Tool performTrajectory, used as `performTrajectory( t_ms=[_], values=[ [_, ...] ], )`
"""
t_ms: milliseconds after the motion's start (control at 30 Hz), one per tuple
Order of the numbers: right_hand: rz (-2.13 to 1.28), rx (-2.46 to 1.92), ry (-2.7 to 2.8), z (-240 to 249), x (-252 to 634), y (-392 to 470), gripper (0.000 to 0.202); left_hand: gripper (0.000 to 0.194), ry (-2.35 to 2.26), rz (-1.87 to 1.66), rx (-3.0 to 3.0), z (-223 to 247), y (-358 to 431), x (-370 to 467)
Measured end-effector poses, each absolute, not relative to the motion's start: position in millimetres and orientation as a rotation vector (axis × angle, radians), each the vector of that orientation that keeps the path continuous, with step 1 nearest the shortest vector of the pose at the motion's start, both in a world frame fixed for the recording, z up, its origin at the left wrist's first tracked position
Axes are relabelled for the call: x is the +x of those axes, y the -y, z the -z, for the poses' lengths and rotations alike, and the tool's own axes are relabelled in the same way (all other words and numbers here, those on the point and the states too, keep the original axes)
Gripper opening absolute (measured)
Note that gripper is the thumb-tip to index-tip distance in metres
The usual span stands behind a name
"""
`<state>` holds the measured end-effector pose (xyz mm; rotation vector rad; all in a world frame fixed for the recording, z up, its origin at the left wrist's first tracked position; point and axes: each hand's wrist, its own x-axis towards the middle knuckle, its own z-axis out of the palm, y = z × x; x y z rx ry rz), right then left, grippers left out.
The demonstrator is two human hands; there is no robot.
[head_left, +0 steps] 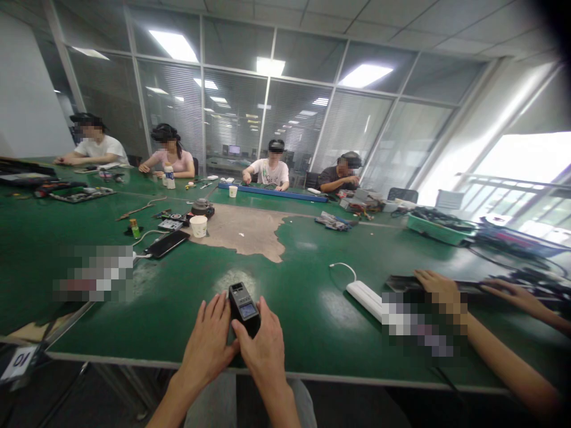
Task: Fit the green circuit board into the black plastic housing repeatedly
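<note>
A black box-shaped handheld device point(244, 310) with a small lit screen and a dark window at its far end is on the green table in front of me. My right hand point(267, 342) has its thumb at the near left side of the device and its fingers along the right side. Flat beside the device's left side lies my left hand point(209, 336), fingers stretched forward, with its fingertips close to the casing. The underside of the device is hidden, and I cannot tell its exact kind.
Right of me, a co-worker's hands point(439, 291) touch a long dark panel point(401, 284) beside a white power strip point(363, 300). Leftward are a black phone point(168, 244) and a paper cup point(198, 226). A green basket point(439, 230) holds cables. Several people sit across the green table point(307, 351).
</note>
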<state>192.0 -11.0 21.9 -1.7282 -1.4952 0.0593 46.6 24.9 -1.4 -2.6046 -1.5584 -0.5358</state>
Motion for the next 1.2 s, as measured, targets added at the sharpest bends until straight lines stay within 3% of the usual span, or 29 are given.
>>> performTrajectory(
  t_ms=[100, 200, 567, 767, 1033, 1200],
  values=[
    [-0.081, -1.675, 1.514, -19, 191, 9, 0.047, 0.075, 1.559, 0.523, -2.61, 0, -25, 46],
    [-0.08, -1.64, 1.498, -21, 190, 10, 0.041, 0.073, 1.547, 0.535, -2.602, 1, -25, 46],
    [-0.209, -1.587, 1.278, -52, 212, 8, 0.048, 0.081, 1.549, 0.605, -2.572, 4, -25, 48],
    [-0.063, -1.691, 1.304, -25, 233, -3, 0.05, 0.081, 1.551, 0.636, -2.56, 7, -27, 48],
    [0.001, -1.764, 1.396, 6, 242, 1, 0.073, 0.083, 1.563, 0.619, -2.561, 7, -27, 49],
    [0.016, -1.783, 1.422, -1, 241, 4, 0.067, 0.083, 1.564, 0.608, -2.565, 6, -27, 49]
  ],
)
